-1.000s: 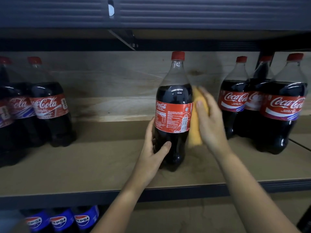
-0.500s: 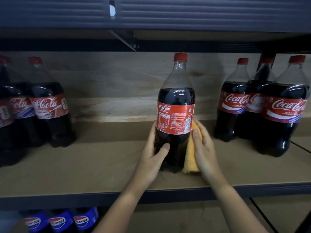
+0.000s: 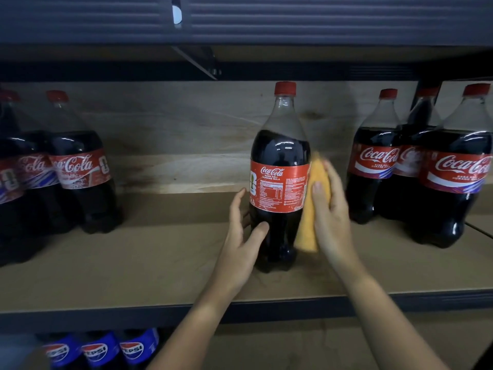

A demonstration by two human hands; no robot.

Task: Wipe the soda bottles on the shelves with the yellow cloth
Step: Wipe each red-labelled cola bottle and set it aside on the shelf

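We stood the Coca-Cola bottle point(image 3: 280, 182) alone mid-shelf point(image 3: 133, 268), well apart from the other bottles point(image 3: 373, 161), seemingly to reach all round it. Our left hand point(image 3: 244, 236) cupped its lower body to steady it, thumb in front. Our right hand point(image 3: 329, 209) pressed the yellow cloth point(image 3: 310, 209) flat against its right side, fingers nearly straight and pointing up.

Both forearms look bare, left hand point(image 3: 241, 237) and right hand point(image 3: 330, 217) ungloved.

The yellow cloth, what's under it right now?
The yellow cloth is pressed by the right hand against the right side of the middle Coca-Cola bottle. The bottle surface beneath it is covered.
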